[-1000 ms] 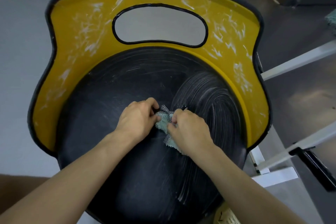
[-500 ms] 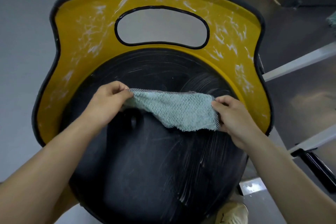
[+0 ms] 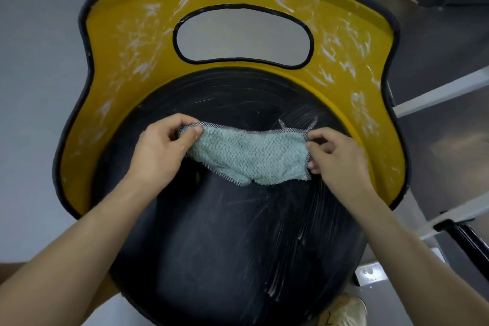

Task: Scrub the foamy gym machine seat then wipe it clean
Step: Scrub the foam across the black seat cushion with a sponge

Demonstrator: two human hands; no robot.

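Seat [image 3: 211, 246] pretty much filled the view: a round black pad seen from above, with a yellow back [image 3: 111, 103] curving round its far side and an oval cutout in the middle of that. Far left was just grey floor [image 3: 34, 61]. The left stretch of the yellow back had thin white foam smears [image 3: 137, 55] all over it.

Moving in, the left hand [image 3: 161, 151] was over the far-left part of the pad, with the thumb and curled fingers pinching the left corner of a pale green cloth [image 3: 251, 156]. The cloth was spread wide between both hands over the far half of the pad. It had grey mesh-looking trim on the edges, and its lower edge sagged down. Couldn't tell if it actually touched the pad.

The right hand [image 3: 336, 159] gripped the cloth's right edge, fingers curled onto it. Below and right of that hand, the pad was streaked with white foam lines [image 3: 315, 219] running to its near right edge, while the left side looked mostly dark. The right part of the yellow back was smeared too.

Further right, white metal bars [image 3: 436, 92] crossed the floor. A black handle [image 3: 465, 238] poked in at the edge, and a tan shoe [image 3: 344, 309] showed at the bottom.
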